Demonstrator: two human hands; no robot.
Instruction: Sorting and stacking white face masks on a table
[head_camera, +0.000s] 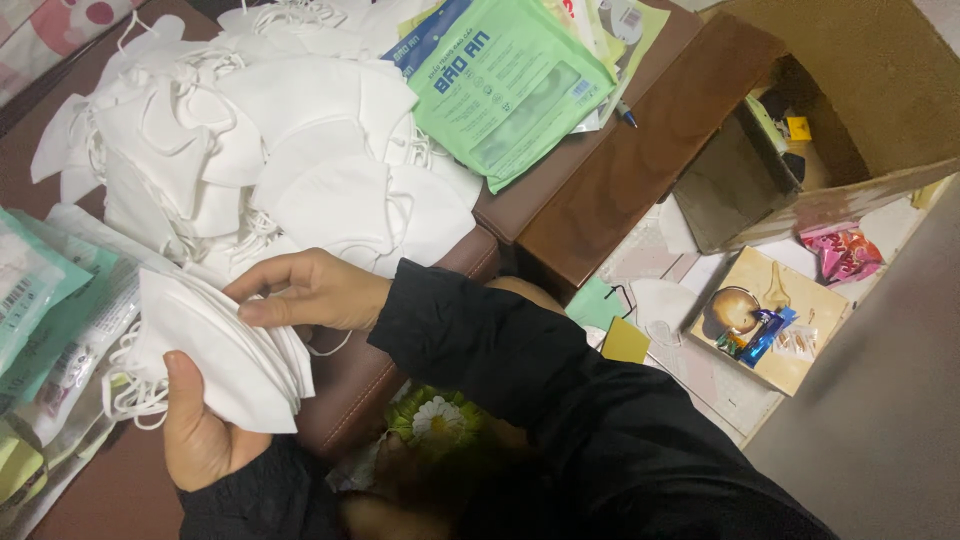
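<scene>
I see a fanned stack of folded white fabric face masks at lower left, held just above the brown leather-like surface. My left hand grips the stack from below: thumb pressed on the front mask, the other fingers hidden behind, so clamped on the stack. My right hand, in a black sleeve, lies on the stack's upper edge with fingers together, fingertips touching the top masks; whether it pinches one I cannot tell. White elastic ear loops hang off the stack's left side.

Just beyond the hands, a large loose heap of white masks covers the surface. Green plastic mask packets lie at the heap's far right; more green packets sit at the left edge. Well apart on the right, an open cardboard box stands on the floor.
</scene>
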